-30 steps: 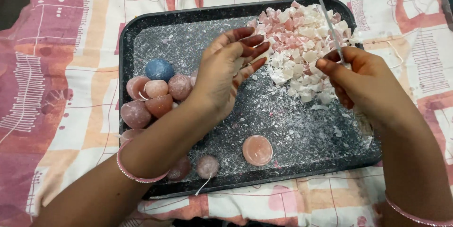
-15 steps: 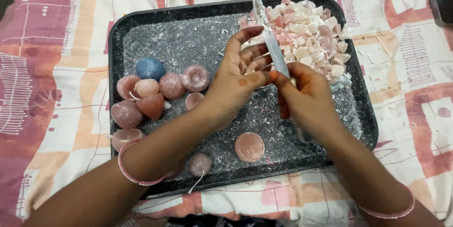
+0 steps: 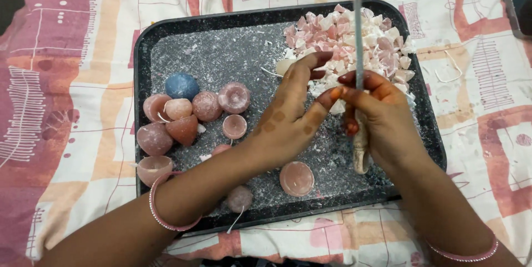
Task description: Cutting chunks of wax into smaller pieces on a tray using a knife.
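Dark tray (image 3: 166,39): knife (image 3: 358,51) upright between both hands (image 3: 338,114).

I log a black tray (image 3: 145,67), speckled white with dust. Left of centre: one blue candle (image 3: 182,86) among dusty pink and terracotta candles (image 3: 206,106). Upper right: a heap of pink and white wax chips (image 3: 382,39). Knife blade (image 3: 358,28) grey. Bedsheet (image 3: 66,78) cream, patterned in pink, orange, maroon blocks. Pink bangles (image 3: 160,218) on both wrists.
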